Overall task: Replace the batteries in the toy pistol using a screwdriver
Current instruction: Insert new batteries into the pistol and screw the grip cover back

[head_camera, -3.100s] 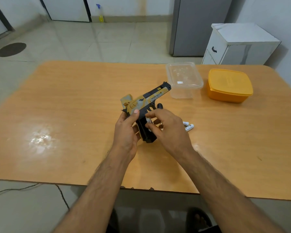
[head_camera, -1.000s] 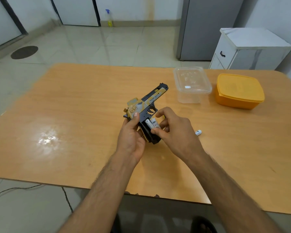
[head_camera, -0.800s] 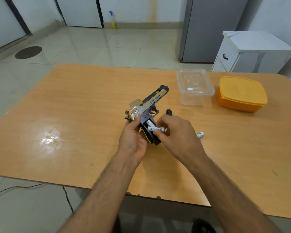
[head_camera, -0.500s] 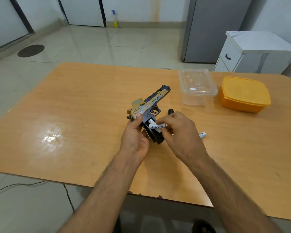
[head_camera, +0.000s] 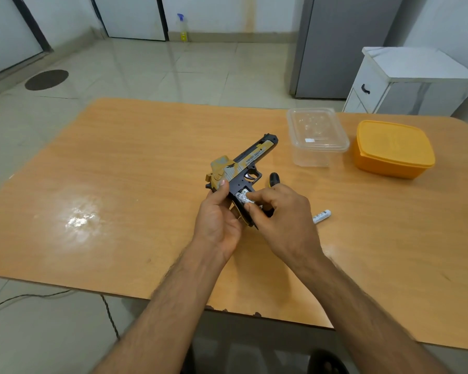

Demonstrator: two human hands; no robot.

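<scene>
A black and gold toy pistol (head_camera: 247,163) is held above the table, barrel pointing away to the right. My left hand (head_camera: 218,220) grips its handle from the left, thumb on the rear of the slide. The handle's battery bay is uncovered and shows white batteries (head_camera: 242,197). My right hand (head_camera: 278,217) pinches one of these batteries with thumb and forefinger, against the bay. Another white battery (head_camera: 321,216) lies on the table right of my right hand. A black screwdriver handle tip (head_camera: 274,179) shows behind my right hand; the remainder is hidden.
The orange wooden table (head_camera: 119,211) carries a clear plastic container (head_camera: 315,136) and an orange lidded box (head_camera: 392,148) at the back right. A white cabinet (head_camera: 408,82) and a grey fridge (head_camera: 341,44) stand beyond. A cable (head_camera: 38,296) hangs below the front edge.
My right hand took a battery from the table to the pistol's handle, turned it, and now presses it down into the bay. One loose battery is left on the table.
</scene>
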